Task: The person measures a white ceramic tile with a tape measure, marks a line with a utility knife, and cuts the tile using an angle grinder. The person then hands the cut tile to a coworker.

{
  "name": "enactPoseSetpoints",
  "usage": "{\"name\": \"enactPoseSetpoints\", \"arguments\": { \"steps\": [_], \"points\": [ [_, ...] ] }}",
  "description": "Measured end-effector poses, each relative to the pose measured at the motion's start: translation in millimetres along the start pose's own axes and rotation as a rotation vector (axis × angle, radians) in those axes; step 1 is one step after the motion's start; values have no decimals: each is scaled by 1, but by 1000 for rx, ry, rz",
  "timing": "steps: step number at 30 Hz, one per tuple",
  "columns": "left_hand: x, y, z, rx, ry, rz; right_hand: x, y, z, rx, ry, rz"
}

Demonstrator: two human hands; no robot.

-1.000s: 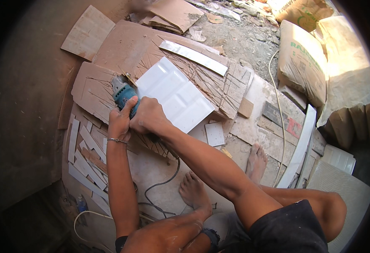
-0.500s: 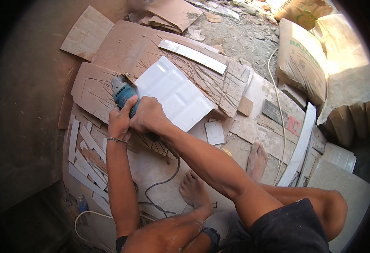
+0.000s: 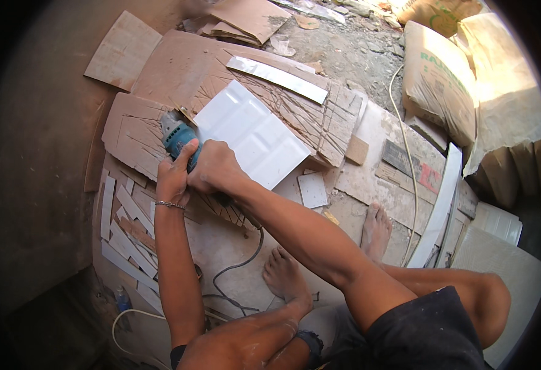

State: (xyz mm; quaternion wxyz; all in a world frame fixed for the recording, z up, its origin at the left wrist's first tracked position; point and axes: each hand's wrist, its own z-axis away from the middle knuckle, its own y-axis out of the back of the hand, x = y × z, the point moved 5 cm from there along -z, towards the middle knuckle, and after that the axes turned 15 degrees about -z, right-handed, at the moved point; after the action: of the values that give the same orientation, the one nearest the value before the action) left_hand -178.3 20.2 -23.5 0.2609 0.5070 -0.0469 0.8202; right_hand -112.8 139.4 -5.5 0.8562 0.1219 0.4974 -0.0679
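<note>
A teal angle grinder (image 3: 178, 135) with a metal guard rests at the left edge of a white ribbed tile (image 3: 255, 139), on a scored board (image 3: 129, 129). Both of my hands are closed around the grinder: my left hand (image 3: 173, 176) from the left with its thumb up along the body, my right hand (image 3: 215, 166) over the body just beside it. The grinder's dark cord (image 3: 259, 246) hangs down toward my bare feet (image 3: 280, 271). A long white strip (image 3: 276, 78) lies behind the tile, and a small white tile piece (image 3: 312, 190) lies to its right.
Thin offcut strips (image 3: 132, 240) lie at the left by a wall (image 3: 42, 185). Paper sacks (image 3: 437, 83) stand at the right, near rubble (image 3: 332, 43). A pale cable (image 3: 400, 111) and a long strip (image 3: 434, 203) run along the right floor.
The whole view has shifted slightly. My hands and the grinder hold their places against the white tile, with no visible difference in grip.
</note>
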Motion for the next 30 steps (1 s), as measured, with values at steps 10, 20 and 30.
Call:
{"name": "enactPoseSetpoints", "arguments": {
  "steps": [10, 20, 30],
  "points": [
    [1, 0, 3, 9, -8, -47, 1, -1, -1, -6, -1, 20],
    [-3, 1, -1, -3, 4, -38, 3, -1, -4, -39, -39, 29],
    [0, -2, 3, 11, 19, -18, 8, -2, -9, -17, 41, 89]
  ]
}}
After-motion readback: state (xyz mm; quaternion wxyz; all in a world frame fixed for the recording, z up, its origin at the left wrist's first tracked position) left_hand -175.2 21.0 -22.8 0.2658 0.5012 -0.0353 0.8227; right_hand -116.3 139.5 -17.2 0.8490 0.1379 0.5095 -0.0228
